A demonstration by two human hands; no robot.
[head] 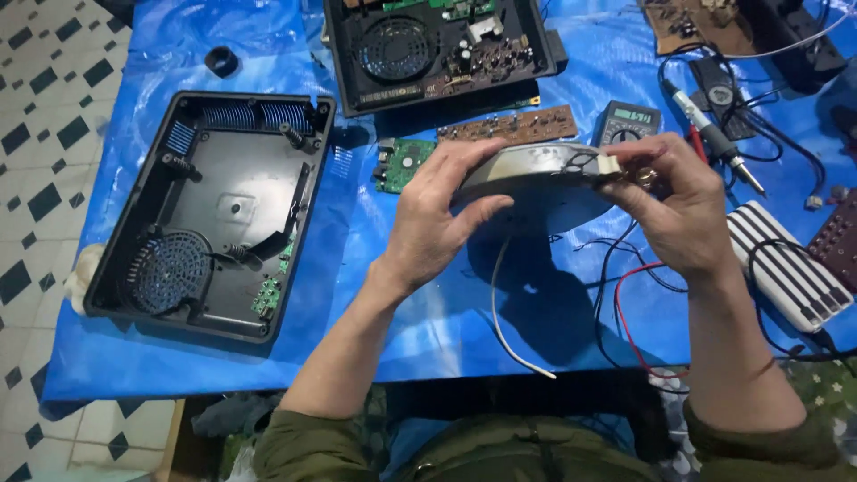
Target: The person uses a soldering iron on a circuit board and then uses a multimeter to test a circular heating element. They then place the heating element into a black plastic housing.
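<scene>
Both the left hand point(433, 228) and right hand point(674, 210) grip the flat grey coil disc point(536, 170) closed at its edges, so its dangling wires point(616, 295) may snag or tear loose over the desk point(428, 312).

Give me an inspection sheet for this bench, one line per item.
Surface: blue plastic sheet over the table.
Job's things: flat round disc part, held edge-on in both hands.
Clutter: open black housing, second housing with fan, brown circuit board, multimeter, soldering iron.
Grips: left hand and right hand shut on the disc.
Cables: white wire, red wire, black leads.
Surroundings: black-and-white tiled floor.
</scene>
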